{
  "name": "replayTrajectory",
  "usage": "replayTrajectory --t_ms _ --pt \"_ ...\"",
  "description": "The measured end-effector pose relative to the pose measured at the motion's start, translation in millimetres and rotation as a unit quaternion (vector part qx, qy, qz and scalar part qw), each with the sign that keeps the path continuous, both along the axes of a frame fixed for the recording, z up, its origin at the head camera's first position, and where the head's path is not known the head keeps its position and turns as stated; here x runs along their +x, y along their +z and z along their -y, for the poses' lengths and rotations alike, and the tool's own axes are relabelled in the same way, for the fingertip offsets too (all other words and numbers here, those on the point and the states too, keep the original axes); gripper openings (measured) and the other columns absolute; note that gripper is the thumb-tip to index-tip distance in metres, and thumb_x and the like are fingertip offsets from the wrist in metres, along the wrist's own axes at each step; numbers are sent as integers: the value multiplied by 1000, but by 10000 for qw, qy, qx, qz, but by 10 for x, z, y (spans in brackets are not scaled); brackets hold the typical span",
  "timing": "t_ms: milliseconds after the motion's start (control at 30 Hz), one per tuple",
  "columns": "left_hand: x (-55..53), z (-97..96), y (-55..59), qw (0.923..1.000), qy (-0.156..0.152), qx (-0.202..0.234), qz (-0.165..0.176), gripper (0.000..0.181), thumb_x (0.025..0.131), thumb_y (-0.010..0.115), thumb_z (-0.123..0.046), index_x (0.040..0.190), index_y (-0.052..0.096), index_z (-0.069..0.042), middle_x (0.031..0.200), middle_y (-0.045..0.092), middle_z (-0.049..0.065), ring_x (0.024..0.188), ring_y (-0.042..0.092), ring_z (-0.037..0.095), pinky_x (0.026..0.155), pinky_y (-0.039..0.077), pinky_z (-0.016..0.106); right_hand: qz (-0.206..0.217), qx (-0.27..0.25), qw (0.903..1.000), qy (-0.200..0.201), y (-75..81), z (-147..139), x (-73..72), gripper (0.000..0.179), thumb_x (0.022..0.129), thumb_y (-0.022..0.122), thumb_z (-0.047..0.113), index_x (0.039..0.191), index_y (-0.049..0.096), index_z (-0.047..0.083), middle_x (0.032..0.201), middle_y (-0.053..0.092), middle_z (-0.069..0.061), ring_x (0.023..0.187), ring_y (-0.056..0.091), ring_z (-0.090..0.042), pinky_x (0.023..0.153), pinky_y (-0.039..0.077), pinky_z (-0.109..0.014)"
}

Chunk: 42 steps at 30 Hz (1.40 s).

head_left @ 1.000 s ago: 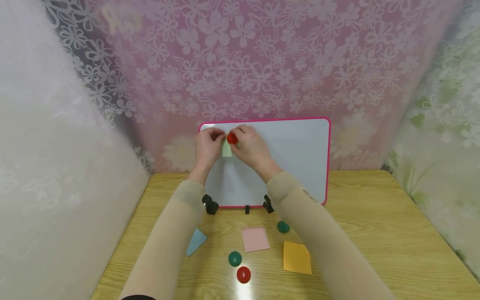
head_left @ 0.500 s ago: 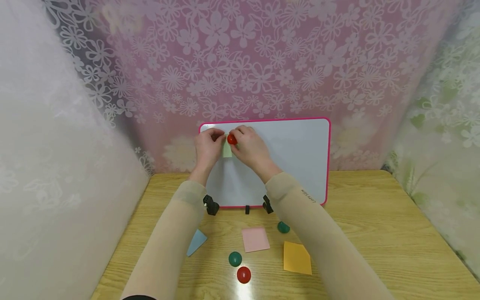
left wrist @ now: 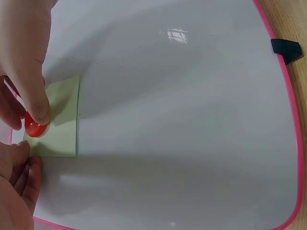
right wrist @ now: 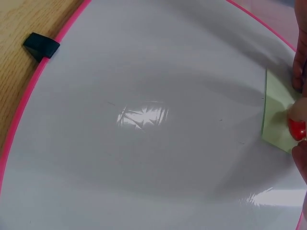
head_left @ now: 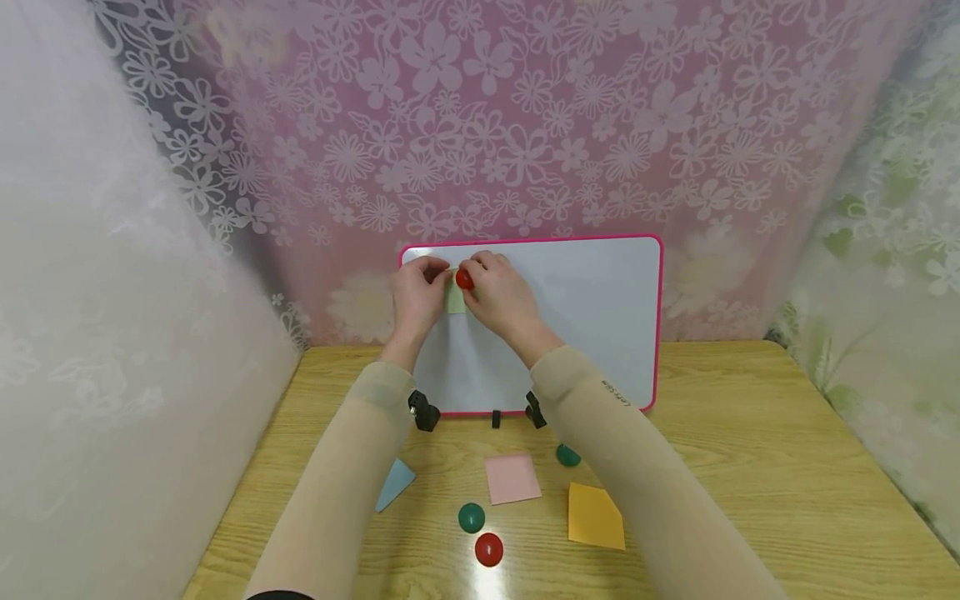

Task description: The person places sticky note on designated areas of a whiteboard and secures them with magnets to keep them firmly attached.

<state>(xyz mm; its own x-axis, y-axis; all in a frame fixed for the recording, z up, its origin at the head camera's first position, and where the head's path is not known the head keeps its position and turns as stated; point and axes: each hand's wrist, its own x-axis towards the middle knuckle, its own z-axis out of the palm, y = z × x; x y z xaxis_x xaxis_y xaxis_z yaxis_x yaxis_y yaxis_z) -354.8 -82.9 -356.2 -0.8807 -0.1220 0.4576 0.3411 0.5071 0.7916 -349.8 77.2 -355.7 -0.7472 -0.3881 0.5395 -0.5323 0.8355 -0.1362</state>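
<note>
Near the upper left corner of the whiteboard (head_left: 592, 325), a pale green sticky note (left wrist: 64, 132) lies against the white surface. My right hand (head_left: 506, 296) holds a red round magnet (head_left: 464, 278) between thumb and fingers, right over the upper part of the note. In the left wrist view the magnet (left wrist: 34, 128) overlaps the note beside the thumb. My left hand (head_left: 417, 292) pinches the note's upper left corner with thumb and fingertips. Part of the note is hidden behind the fingers.
On the wooden table (head_left: 720, 467) lie a blue note (head_left: 396, 483), a pink note (head_left: 513, 479) and an orange note (head_left: 596, 518). Two green magnets (head_left: 472, 517) and another red magnet (head_left: 489, 550) lie among them. Black clips (left wrist: 287, 50) stand at the board's lower edge.
</note>
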Motion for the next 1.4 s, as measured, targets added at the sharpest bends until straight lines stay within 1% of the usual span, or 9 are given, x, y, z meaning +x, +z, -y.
replayTrajectory --t_ms 233,433,767,967,1267,1400 --pt "2 0 -7 9999 82 -40 51 9 100 77 -9 107 80 -4 100 77 11 90 70 23 82 60 36 32 -4 10000 -17 3 4 3 39 98 78 17 133 69 1 131 66 -13 118 61 -31 105 54 -38" --pt "-2 2 -11 9999 116 -68 91 10 100 77 -9 108 80 -4 101 76 10 89 68 23 82 60 35 -5 -26 10000 -18 6 3 13 39 97 79 17 132 70 1 130 66 -13 118 62 -31 105 55 -38" --pt "-12 -1 -26 9999 88 29 -51 8 99 78 -8 105 80 -3 97 76 12 86 68 24 79 58 36 -19 -100 9999 -26 5 -19 16 39 98 77 17 133 70 1 131 66 -14 117 62 -31 104 55 -39" --pt "-4 8 -33 9999 97 42 -74 8 99 78 -7 105 80 -2 96 76 12 85 68 24 78 58 35 -23 -155 9999 -19 -8 -32 15 39 98 77 18 133 70 1 130 66 -14 117 62 -31 103 56 -38" --pt "12 35 -36 9997 98 51 -196 9 98 78 -8 105 80 -2 95 75 13 85 68 25 79 59 36 -216 -345 9992 37 -16 -77 31 37 97 78 16 129 72 0 127 68 -15 114 63 -33 102 56 -38" --pt "36 38 -43 9998 49 32 -179 10 98 79 -10 104 80 -2 95 75 11 85 68 25 78 59 35 -320 -435 9985 74 -59 -125 35 34 97 76 15 128 72 0 126 68 -15 114 64 -34 103 55 -39"
